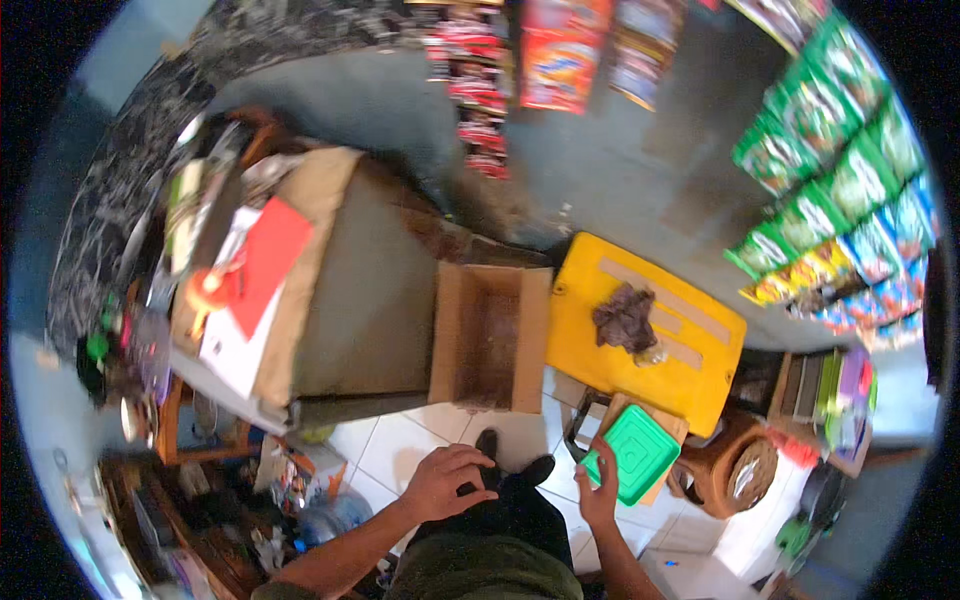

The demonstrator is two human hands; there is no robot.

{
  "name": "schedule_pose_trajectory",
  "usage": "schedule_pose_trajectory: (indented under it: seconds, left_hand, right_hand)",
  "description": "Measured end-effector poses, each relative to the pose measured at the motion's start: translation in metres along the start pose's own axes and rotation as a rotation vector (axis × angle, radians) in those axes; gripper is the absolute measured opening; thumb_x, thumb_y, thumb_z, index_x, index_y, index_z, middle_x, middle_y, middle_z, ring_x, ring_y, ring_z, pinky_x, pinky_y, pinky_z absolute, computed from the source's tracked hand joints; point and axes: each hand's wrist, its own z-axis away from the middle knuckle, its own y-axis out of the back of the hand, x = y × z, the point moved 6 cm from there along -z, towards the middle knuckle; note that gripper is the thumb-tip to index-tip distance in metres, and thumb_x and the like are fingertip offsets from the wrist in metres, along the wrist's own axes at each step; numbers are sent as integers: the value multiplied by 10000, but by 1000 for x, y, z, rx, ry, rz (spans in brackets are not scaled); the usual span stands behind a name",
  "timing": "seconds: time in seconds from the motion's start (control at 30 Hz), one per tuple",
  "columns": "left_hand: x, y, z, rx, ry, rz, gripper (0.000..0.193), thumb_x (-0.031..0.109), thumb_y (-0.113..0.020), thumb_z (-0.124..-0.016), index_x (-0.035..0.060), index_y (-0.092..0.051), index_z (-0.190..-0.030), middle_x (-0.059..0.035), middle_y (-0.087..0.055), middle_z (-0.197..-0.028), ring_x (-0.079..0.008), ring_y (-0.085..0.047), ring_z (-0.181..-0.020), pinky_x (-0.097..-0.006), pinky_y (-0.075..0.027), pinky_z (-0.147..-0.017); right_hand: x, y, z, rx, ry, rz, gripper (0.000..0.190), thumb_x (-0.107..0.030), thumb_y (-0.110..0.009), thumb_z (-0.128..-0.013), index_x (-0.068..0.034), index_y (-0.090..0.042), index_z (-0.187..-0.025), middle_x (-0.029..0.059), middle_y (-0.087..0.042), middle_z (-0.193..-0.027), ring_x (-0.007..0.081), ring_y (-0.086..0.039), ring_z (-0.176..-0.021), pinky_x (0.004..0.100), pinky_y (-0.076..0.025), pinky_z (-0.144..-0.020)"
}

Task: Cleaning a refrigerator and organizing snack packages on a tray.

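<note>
My left hand [450, 484] hovers over the tiled floor in front of my body, thumb and fingers curved apart with nothing between them. Just left of a green plastic lid or lidded container [637, 454] is my right hand [601, 487], its thumb and fingers spread. Its fingertips overlap the green rim, though contact cannot be told. Beneath the green piece lies a brown board or carton [679, 433]. Ahead of me an open cardboard box [531, 337] shows its inside. To its right, a crumpled dark cloth [624, 318] rests on a yellow tabletop [574, 285].
A large grey-sided case [367, 300] at left carries cardboard and red paper [274, 262]. Sachet strips [817, 112] hang at upper right. A brown stool [739, 465] stands right of the green piece. A blue water jug [334, 517] and clutter line the lower left.
</note>
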Motion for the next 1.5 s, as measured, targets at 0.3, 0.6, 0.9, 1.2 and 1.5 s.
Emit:
schedule_pose_trajectory:
  seconds: [0.3,0.6,0.9,1.2,1.5]
  left_hand:
    - [28,205,118,621,-67,-186,321,265,-890,-654,127,-602,-691,-47,-683,-918,-255,-629,-809,-370,-485,-693]
    - [-60,374,300,969,213,-311,201,137,-822,-732,57,-639,-754,-108,-687,-1001,-301,-608,-929,-401,-477,-804]
    - [-154,485,295,871,384,-377,311,215,-746,-848,65,-614,-1086,-131,-628,-1183,-345,-591,-1061,-453,-442,-906]
    - [-243,511,258,581,477,-647,315,327,-715,-865,117,-642,-1088,-85,-599,-1121,-315,-544,-1123,-453,-408,-921]
    - [-288,518,280,611,352,-525,378,445,-750,-800,183,-663,-1057,-50,-566,-1095,-284,-516,-1138,-464,-351,-954]
  right_hand:
    - [-311,-140,-42,-613,584,-125,405,-121,-696,-868,1,-588,-1239,214,-539,-1395,349,-517,-1303,443,-391,-1093]
    - [-435,-366,9,-743,435,-475,333,-110,-610,-972,25,-542,-1269,153,-570,-1333,251,-539,-1250,373,-420,-1059]
    - [-471,-498,12,-723,355,-197,314,-134,-660,-951,-17,-587,-1233,96,-603,-1290,194,-576,-1175,344,-487,-950]
    - [-484,-583,15,-717,725,101,387,-160,-755,-832,-39,-608,-1169,161,-616,-1221,356,-586,-1148,412,-465,-988]
    - [-483,-639,30,-699,825,447,435,-218,-746,-807,-67,-588,-1183,145,-526,-1308,387,-488,-1196,500,-404,-990]
